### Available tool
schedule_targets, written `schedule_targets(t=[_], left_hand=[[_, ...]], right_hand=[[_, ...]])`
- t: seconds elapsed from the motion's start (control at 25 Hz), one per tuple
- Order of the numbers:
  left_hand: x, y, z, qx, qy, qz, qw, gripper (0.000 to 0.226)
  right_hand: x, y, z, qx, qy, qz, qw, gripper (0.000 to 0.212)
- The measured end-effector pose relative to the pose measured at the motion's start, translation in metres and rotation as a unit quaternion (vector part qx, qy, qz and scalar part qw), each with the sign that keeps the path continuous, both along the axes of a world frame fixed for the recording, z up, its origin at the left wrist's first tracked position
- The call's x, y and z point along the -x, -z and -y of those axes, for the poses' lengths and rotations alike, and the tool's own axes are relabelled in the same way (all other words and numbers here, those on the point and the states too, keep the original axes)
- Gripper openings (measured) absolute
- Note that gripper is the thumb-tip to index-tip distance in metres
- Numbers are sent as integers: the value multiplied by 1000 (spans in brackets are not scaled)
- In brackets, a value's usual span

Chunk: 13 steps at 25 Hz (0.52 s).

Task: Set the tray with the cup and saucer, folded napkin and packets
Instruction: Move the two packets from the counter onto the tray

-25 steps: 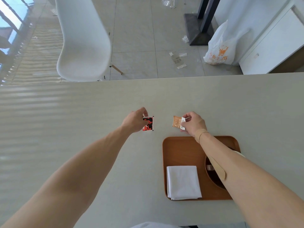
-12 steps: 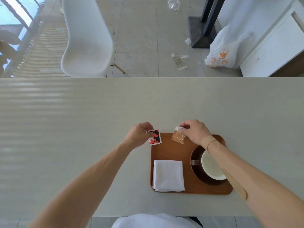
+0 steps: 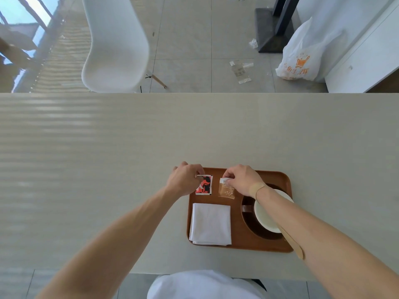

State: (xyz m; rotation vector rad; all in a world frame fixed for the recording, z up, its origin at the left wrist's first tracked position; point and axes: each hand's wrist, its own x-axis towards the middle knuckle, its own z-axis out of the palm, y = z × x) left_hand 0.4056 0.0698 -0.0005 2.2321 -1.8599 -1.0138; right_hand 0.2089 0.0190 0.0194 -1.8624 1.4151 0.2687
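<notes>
A pale table (image 3: 129,169) carries one brown tray (image 3: 237,248) near its near edge.

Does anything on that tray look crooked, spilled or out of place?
Nothing stands out. On the tray, the folded napkin lies square, the cup sits on its saucer, and both packets lie side by side above the napkin. No spills.

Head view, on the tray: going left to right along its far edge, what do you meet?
Left hand → red and black packet → tan packet → right hand. Each hand pinches its packet's top corner over the tray.
</notes>
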Motion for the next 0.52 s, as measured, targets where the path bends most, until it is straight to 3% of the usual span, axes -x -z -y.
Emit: schedule_targets(t=[0.28,0.52], left_hand=[[6,7,2,70,54,92,992,24],[4,14,-4,135,127,197,963,25]], right_hand=[[-3,15,-4,65,12,-24,998,16],[-10,25,-13,180,-7,-25,983,14]])
